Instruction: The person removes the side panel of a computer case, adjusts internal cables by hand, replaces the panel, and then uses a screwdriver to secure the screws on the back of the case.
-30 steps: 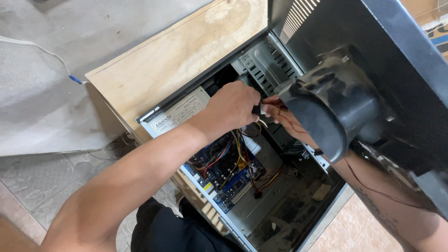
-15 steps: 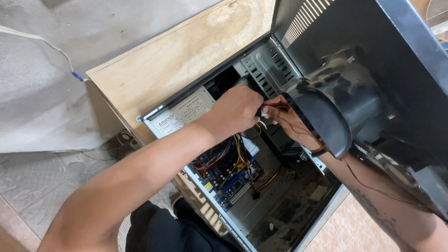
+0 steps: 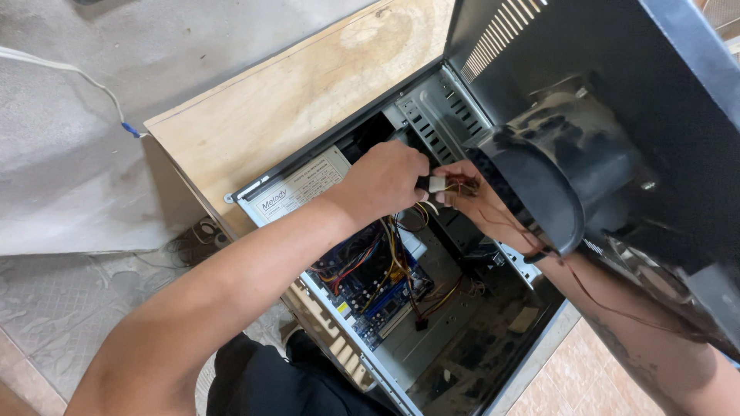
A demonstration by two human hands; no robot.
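Two hands (image 3: 432, 185) pinching a white connector (image 3: 437, 184), open computer case (image 3: 493, 362) holding motherboard (image 3: 370, 285), wires (image 3: 401, 262)

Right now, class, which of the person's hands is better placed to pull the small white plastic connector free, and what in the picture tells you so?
Probably left. The left hand already pinches the small white plastic connector at its fingertips, unobstructed. The right hand holds the thin red and yellow wires beside it, partly hidden behind the black round fan duct.

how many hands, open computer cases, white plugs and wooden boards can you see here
hands: 2, left hand and right hand
open computer case: 1
white plug: 1
wooden board: 1
total: 5
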